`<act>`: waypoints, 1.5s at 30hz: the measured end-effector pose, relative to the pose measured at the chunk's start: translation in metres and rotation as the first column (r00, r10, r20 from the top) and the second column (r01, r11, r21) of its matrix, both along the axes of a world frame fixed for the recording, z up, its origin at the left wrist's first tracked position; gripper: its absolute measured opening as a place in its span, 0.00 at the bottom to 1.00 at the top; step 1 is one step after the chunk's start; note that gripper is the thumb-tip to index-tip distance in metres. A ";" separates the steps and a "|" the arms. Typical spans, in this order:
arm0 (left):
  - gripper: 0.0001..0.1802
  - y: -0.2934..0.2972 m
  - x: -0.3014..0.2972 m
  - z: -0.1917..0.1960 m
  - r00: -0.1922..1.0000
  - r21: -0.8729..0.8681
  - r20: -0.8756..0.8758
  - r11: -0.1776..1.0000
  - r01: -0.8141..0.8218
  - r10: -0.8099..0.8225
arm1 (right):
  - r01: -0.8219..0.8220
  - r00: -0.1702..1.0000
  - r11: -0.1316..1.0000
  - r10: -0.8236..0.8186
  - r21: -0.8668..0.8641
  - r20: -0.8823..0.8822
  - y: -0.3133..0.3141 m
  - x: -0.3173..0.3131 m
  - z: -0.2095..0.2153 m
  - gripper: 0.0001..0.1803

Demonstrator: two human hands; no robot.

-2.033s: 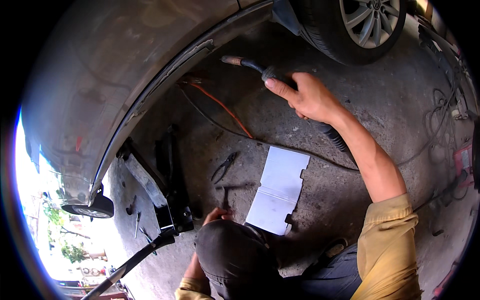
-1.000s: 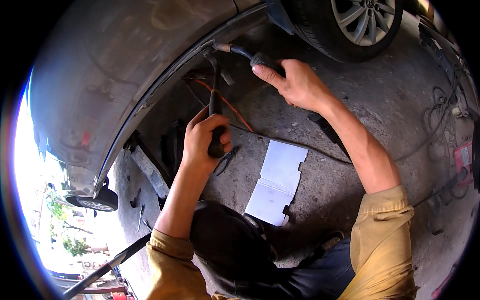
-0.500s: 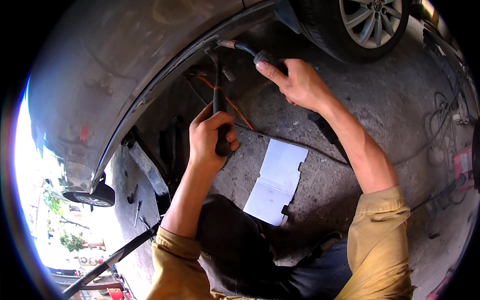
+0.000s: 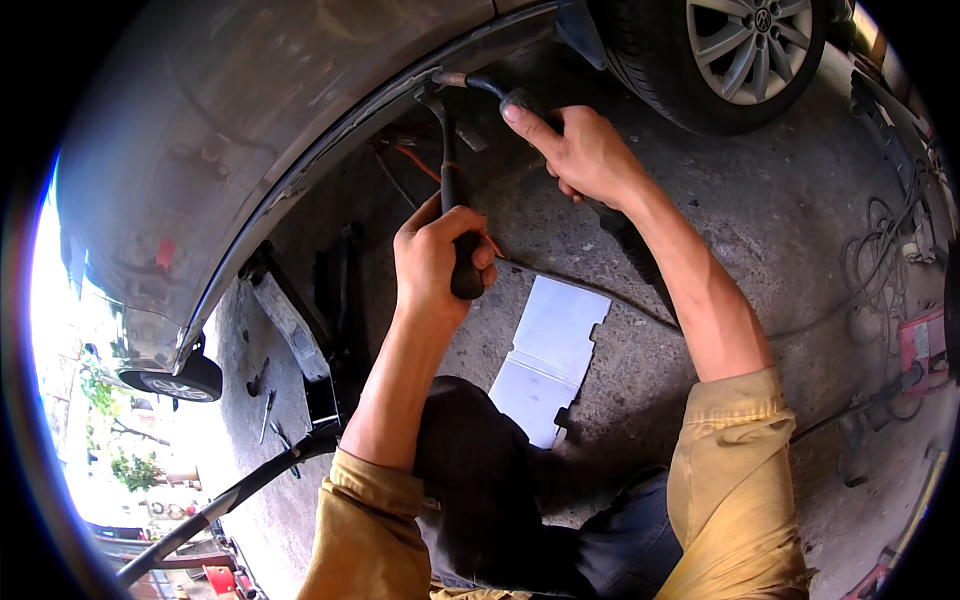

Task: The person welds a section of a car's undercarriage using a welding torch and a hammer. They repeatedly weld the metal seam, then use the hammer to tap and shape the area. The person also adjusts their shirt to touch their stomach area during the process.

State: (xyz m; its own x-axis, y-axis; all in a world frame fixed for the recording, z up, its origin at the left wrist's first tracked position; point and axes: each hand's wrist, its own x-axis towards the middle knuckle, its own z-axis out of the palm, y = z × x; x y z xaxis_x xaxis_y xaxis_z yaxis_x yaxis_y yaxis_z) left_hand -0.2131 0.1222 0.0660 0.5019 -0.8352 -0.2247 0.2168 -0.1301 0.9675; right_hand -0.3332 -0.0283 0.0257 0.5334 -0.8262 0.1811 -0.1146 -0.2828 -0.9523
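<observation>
At the rough, unfinished-looking car sill (image 4: pixel 375 112), our left grip (image 4: pixel 435 255) squeezes a hammer (image 4: pixel 453 182), our right grip (image 4: pixel 587 150) a welding torch (image 4: pixel 487 84).

A creased white sheet (image 4: pixel 552 340) lies on the concrete floor (image 4: pixel 760 215), right of a long-handled jack (image 4: pixel 290 315).

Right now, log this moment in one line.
left hand: grips hammer | right hand: grips welding torch | both tools: near car sill
</observation>
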 end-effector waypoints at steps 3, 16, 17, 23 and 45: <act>0.05 0.001 0.003 -0.002 1.000 -0.003 0.007 1.000 0.010 -0.010 | 0.010 1.000 1.000 -0.011 -0.018 -0.026 -0.001 0.001 0.001 0.38; 0.06 -0.003 -0.001 -0.002 1.000 -0.003 0.023 1.000 0.007 -0.007 | 0.029 0.991 0.999 -0.033 -0.035 -0.129 0.007 0.002 0.015 0.43; 0.06 -0.003 -0.002 -0.002 1.000 -0.007 0.021 1.000 0.008 -0.008 | 0.058 0.988 0.994 -0.071 -0.097 -0.137 0.007 0.003 0.013 0.43; 0.06 -0.004 -0.002 -0.001 1.000 -0.002 0.024 1.000 0.012 -0.012 | 0.073 0.955 0.973 -0.132 -0.220 -0.264 0.016 0.006 0.023 0.42; 0.06 -0.008 -0.006 -0.003 1.000 -0.023 0.013 1.000 -0.007 0.007 | 0.122 0.981 0.984 -0.140 -0.132 -0.133 0.007 -0.003 0.007 0.47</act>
State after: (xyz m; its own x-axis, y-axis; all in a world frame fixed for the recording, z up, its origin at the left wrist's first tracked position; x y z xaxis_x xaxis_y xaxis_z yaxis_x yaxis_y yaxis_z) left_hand -0.2190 0.1138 0.0625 0.5105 -0.8366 -0.1987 0.2052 -0.1059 0.9730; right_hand -0.3362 -0.0208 0.0323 0.4494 -0.8667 0.2164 -0.2893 -0.3703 -0.8827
